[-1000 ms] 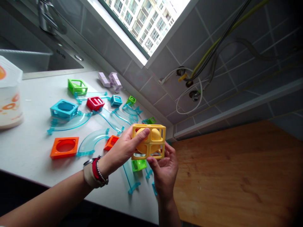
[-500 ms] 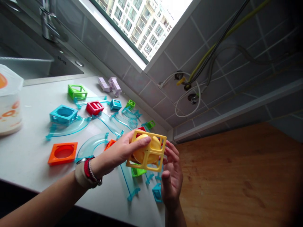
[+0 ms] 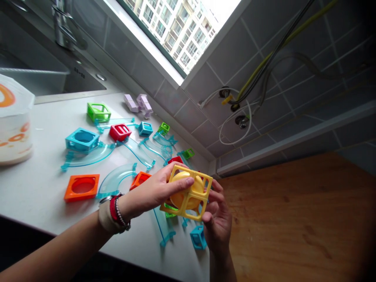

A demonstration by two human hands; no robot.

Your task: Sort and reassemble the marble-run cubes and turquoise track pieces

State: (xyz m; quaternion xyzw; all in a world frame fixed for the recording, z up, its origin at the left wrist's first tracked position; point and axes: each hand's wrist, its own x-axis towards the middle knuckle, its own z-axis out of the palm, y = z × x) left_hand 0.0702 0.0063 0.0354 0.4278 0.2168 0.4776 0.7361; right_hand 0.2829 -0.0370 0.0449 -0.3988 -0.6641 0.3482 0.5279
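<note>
The left hand (image 3: pixel 154 192) gripped the yellow frame block (image 3: pixel 188 193), thumb laid across the front face and fingers behind; sound handling, in judgement, called for thumb pressure on a frame bar rather than on the rounded insert (image 3: pixel 178 201) inside. The block was raised above the white counter (image 3: pixel 38 196), tilted, between the two hands. The right hand (image 3: pixel 220 225) was half curled at the block's right edge, its thumb by the lower right corner; whether it gripped or merely steadied could not be told. Its fingertips would have served best set squarely against that edge, as a counter-support, with the wrist clear of the blue block (image 3: pixel 199 237) just beside it. Obscured items, from the left: the printed tub (image 3: pixel 14 135) was cut off by the edge of the view; an orange block (image 3: pixel 140 179) was partly covered by the left hand; a green block (image 3: pixel 170 212) showed only in part behind the yellow frame; the insert was crossed by the front bars, so its full shape could not be determined; the right fingertips were largely hidden; the wooden surface (image 3: pixel 293 219) faded into darkness at far right.
</note>
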